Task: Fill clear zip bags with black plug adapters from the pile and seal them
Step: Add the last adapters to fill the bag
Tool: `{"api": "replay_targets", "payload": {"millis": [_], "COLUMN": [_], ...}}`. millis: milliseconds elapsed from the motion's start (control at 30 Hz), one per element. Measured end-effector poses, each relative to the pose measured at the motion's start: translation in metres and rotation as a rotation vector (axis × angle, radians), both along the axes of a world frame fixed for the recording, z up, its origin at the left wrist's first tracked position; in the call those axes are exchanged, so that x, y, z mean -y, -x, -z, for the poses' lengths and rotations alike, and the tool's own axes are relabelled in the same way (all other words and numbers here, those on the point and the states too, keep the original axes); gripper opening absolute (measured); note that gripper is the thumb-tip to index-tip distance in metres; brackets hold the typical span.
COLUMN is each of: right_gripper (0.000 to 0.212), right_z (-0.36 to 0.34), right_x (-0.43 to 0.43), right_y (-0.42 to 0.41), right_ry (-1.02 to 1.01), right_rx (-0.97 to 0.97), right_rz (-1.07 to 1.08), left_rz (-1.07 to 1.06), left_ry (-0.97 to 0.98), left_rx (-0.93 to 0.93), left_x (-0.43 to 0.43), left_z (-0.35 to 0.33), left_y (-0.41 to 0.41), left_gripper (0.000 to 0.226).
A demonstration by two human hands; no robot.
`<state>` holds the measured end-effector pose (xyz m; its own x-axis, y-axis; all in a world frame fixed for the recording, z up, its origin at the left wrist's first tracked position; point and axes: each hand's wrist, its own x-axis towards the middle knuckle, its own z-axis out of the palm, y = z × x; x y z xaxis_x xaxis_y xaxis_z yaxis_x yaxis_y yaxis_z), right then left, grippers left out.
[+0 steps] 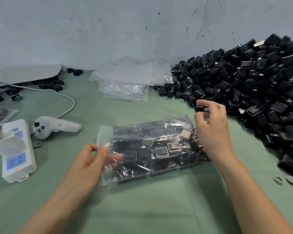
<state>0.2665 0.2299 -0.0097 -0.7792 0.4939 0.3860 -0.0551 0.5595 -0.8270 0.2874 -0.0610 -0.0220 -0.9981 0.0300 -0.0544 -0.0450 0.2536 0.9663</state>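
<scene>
A clear zip bag (152, 149) lies on the green table, packed with several black plug adapters, its mouth facing left. My left hand (90, 159) pinches the bag's zip edge between thumb and fingers. Above the bag's right end, my right hand (213, 130) curls its fingers round a black adapter (201, 107) at the near edge of the pile. The big pile of black plug adapters (254, 92) fills the right side, up against the wall.
A stack of empty clear zip bags (125, 85) lies at the back centre. At the left are a white power strip (15, 149), a white handheld controller (52, 127) with its cable, and a few loose adapters (54, 85). Small rings (277, 180) lie at the right.
</scene>
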Motion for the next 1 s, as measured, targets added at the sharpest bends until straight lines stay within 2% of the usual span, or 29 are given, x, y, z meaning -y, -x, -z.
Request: {"api": "replay_targets", "payload": {"millis": [267,500,733,833,933,1000], "right_gripper": [0.034,0.036,0.032,0.03,0.029,0.028], "right_z": [0.003,0.001,-0.002,-0.004,-0.006,-0.006], "right_x": [-0.001,0.002,0.013,0.022,0.029,0.035], "right_y": [0.002,0.001,0.001,0.004,0.006,0.007], "right_ry": [-0.042,-0.042,-0.11,-0.199,-0.291,-0.359], "right_rx": [0.02,0.043,0.065,0.08,0.113,0.131], "right_rz": [-0.009,-0.042,-0.115,-0.145,-0.167,-0.183], "left_rz": [0.032,-0.006,-0.089,-0.104,-0.101,-0.141], "left_ry": [-0.085,-0.202,-0.291,-0.238,0.002,0.087], "left_rx": [0.137,0.151,0.209,0.252,0.222,0.19], "left_x": [0.007,0.013,0.012,0.018,0.025,0.028], "left_z": [-0.003,-0.001,0.002,0.004,0.006,0.007], "left_y": [0.002,0.008,0.018,0.02,0.022,0.026], "left_gripper": [0.025,0.051,0.02,0.023,0.029,0.033]}}
